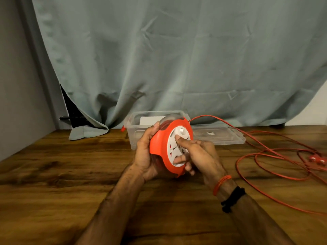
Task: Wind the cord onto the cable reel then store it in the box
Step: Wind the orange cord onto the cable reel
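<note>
An orange cable reel (160,144) with a white socket face is held upright above the wooden table (70,174). My left hand (146,152) grips its left rim and back. My right hand (200,154) presses its fingers on the white face, thumb near the white knob. A thin red cord (247,156) leaves the top of the reel and lies in loose loops on the table at the right, ending in a red plug (316,160). A clear plastic box (134,135) stands open right behind the reel.
The box's clear lid (221,137) lies flat to the right of the box. A grey-green curtain (177,59) hangs behind the table, its hem resting on the back left of the tabletop. A white card lies inside the box.
</note>
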{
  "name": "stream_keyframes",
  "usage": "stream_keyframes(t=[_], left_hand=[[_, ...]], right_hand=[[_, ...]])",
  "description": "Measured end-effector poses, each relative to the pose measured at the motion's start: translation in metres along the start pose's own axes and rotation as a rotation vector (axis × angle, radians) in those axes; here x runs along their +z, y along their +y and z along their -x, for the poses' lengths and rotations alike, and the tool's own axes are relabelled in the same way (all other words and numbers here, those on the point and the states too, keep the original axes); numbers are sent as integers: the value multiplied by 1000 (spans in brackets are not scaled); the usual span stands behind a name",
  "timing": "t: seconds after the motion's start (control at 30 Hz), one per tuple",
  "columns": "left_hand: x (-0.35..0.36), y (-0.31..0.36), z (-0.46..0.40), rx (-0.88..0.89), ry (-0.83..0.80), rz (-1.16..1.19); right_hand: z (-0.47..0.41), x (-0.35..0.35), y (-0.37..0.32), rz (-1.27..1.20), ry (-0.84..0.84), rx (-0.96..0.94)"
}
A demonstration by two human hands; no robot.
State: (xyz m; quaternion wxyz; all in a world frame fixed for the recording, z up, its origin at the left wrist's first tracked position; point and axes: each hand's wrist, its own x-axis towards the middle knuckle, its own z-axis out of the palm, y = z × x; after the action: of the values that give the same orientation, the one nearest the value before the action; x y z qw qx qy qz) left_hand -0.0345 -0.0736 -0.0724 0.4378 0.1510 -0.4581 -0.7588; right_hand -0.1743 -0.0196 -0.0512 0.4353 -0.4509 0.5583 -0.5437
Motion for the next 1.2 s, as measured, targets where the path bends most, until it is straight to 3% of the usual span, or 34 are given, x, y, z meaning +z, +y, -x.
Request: stream_keyframes(t=[0.13, 0.3, 0.43, 0.67, 0.83, 0.93, 1.07, 1.2], left_hand=[[-3, 1, -1, 41, 32, 28], [-4, 2, -2, 57, 112, 61], [-5, 3, -1, 61, 93, 63], [-4, 6, 2, 37, 67, 80], [-2, 6, 3, 33, 94, 64], [-2, 4, 1, 40, 95, 64], [0, 1, 0, 34, 54, 34], [4, -1, -2, 18, 59, -16]], right_hand=[[0, -7, -5, 232, 71, -163], [1, -20, 0, 897, 321, -679], [4, -24, -3, 994, 200, -949], [1, -26, 1, 1081, 27, -999], [0, -23, 4, 1082, -1, -988], [1, -20, 6, 1081, 110, -941], [1, -6, 9, 648, 223, -517], [-4, 2, 6, 76, 118, -73]])
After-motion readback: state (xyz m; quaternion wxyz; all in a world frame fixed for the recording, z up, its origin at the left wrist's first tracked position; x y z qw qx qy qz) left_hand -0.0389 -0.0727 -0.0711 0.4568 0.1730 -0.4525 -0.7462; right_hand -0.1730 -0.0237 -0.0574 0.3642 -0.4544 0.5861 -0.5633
